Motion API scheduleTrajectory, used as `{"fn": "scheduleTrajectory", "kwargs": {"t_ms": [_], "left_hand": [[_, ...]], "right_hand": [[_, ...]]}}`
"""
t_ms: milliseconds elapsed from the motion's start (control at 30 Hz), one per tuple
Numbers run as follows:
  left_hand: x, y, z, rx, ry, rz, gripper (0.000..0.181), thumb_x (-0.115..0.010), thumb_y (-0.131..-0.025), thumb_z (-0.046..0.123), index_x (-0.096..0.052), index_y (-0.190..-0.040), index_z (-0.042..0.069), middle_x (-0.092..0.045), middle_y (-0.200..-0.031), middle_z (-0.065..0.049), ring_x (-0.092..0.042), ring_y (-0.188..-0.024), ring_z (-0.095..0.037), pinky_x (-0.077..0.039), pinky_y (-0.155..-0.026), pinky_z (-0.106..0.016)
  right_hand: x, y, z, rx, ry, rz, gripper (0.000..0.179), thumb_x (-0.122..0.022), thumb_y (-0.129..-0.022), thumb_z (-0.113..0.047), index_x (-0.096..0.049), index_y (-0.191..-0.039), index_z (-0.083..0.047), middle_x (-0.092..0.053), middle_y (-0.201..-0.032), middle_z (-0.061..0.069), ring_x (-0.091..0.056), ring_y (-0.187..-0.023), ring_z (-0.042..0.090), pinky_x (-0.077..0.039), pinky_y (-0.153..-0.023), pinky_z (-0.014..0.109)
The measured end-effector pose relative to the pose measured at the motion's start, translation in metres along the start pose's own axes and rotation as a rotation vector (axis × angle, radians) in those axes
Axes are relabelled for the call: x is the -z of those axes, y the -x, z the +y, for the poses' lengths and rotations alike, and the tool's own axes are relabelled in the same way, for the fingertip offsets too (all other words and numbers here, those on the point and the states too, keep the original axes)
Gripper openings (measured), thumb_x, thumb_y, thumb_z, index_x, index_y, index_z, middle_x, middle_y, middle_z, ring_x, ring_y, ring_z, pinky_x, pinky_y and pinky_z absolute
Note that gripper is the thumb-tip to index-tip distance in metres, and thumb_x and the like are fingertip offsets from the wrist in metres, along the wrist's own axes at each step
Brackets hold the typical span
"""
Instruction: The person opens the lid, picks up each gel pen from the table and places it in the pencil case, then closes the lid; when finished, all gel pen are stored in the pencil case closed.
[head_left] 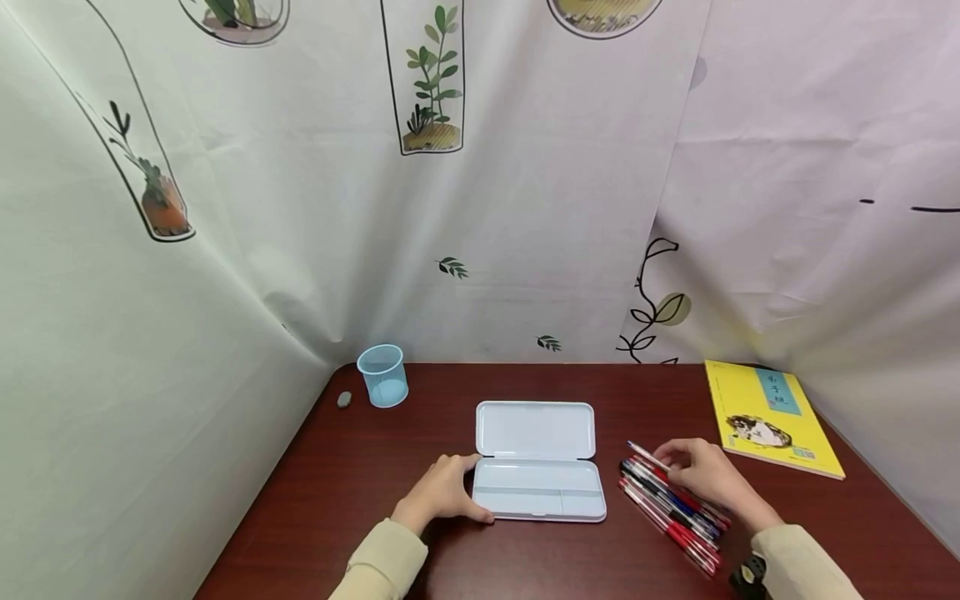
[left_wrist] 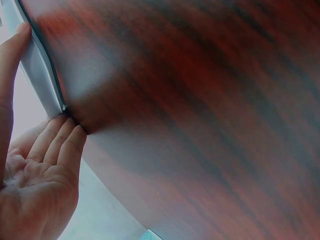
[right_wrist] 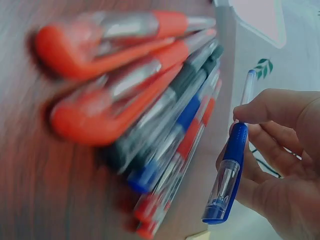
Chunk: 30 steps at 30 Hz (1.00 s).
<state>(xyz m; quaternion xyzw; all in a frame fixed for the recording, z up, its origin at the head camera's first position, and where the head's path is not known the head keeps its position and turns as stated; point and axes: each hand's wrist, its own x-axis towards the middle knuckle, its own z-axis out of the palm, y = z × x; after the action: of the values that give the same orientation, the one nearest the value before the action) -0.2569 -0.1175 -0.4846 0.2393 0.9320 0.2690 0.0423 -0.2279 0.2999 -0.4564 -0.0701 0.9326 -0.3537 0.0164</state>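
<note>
A pale pencil case (head_left: pixel 537 490) stands on the table with its lid folded back, showing a long compartment and smaller ones in front. My left hand (head_left: pixel 442 488) holds its left end, thumb at the front corner and fingers by the hinge; in the left wrist view the thumb presses the case's edge (left_wrist: pixel 42 75). My right hand (head_left: pixel 703 473) pinches a clear pen with a blue grip and cap (right_wrist: pixel 234 150) between thumb and fingers, raised over a row of pens. Those red, black and blue pens (head_left: pixel 671 512) lie side by side, right of the case.
A light blue cup (head_left: pixel 385 379) stands at the back left, with a small grey stone-like object (head_left: pixel 344 400) beside it. At the back right lies a yellow book (head_left: pixel 772 417). Patterned white cloth (head_left: pixel 525 208) hangs behind the dark red table (head_left: pixel 525 562).
</note>
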Motion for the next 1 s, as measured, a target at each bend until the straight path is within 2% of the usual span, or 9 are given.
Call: {"fn": "scheduleTrajectory", "kwargs": {"t_ms": [500, 833, 1000], "left_hand": [[0.001, 0.001, 0.0, -0.004, 0.028, 0.008, 0.091, -0.093, -0.057, 0.043, -0.06, -0.132, 0.003, -0.068, -0.12, -0.011, -0.064, -0.1, -0.017, -0.053, -0.086, -0.035], [0.001, 0.001, 0.0, -0.01, 0.013, 0.018, 0.089, -0.093, -0.056, 0.043, -0.061, -0.13, 0.005, -0.069, -0.115, -0.01, -0.064, -0.096, -0.016, -0.053, -0.085, -0.033], [0.001, 0.002, -0.001, -0.009, 0.015, 0.019, 0.089, -0.093, -0.056, 0.043, -0.061, -0.13, 0.005, -0.069, -0.116, -0.01, -0.064, -0.097, -0.015, -0.053, -0.085, -0.033]], "right_hand": [[-0.019, -0.01, -0.029, 0.087, 0.006, 0.018, 0.017, -0.071, -0.079, 0.0, -0.073, -0.095, -0.007, -0.068, -0.081, 0.002, -0.057, -0.071, 0.012, -0.047, -0.062, 0.023], [-0.037, -0.02, -0.047, 0.166, -0.038, -0.05, 0.023, -0.062, -0.076, 0.007, -0.072, -0.093, -0.003, -0.067, -0.079, 0.01, -0.054, -0.068, 0.012, -0.047, -0.057, 0.024], [-0.046, -0.024, -0.056, 0.185, -0.037, -0.068, 0.023, -0.063, -0.074, 0.008, -0.072, -0.092, -0.004, -0.067, -0.08, 0.006, -0.055, -0.07, 0.011, -0.047, -0.057, 0.023]]}}
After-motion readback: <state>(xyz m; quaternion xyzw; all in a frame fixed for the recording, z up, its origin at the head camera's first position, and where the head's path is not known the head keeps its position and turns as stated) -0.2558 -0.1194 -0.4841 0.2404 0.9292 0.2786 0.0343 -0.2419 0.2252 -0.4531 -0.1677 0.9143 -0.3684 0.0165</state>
